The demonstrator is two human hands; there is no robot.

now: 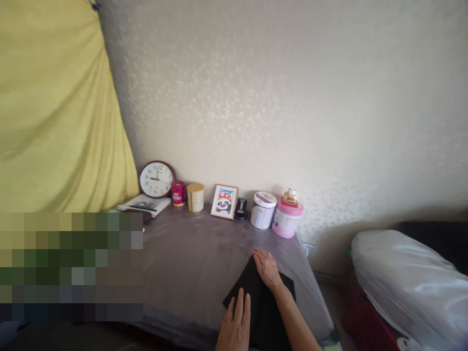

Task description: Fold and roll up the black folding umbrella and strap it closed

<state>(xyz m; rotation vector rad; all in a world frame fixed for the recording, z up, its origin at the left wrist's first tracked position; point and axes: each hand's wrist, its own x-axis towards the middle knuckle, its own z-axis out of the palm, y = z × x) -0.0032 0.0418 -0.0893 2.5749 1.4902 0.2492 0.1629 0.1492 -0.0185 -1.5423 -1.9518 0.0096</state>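
Observation:
A flat black sheet (261,312) lies at the front right of the table, angular in outline; whether it is paper or cloth I cannot tell. My left hand (236,319) rests on its left part with the fingers stretched forward. Near the sheet's far corner, my right hand (266,267) lies flat, fingers extended and close together over the edge. Both hands press on the black surface and neither is wrapped round anything. My right forearm covers part of the sheet's right side, and its near end runs out of the picture.
Along the wall stand a clock (156,179), a pink can (178,193), a yellow-lidded can (195,198), a framed panda picture (224,202), a small black device (240,208), a white tub (263,212) and a pink-lidded tub (287,222) bearing a figurine (291,196). A plastic-covered bundle (409,278) is at right.

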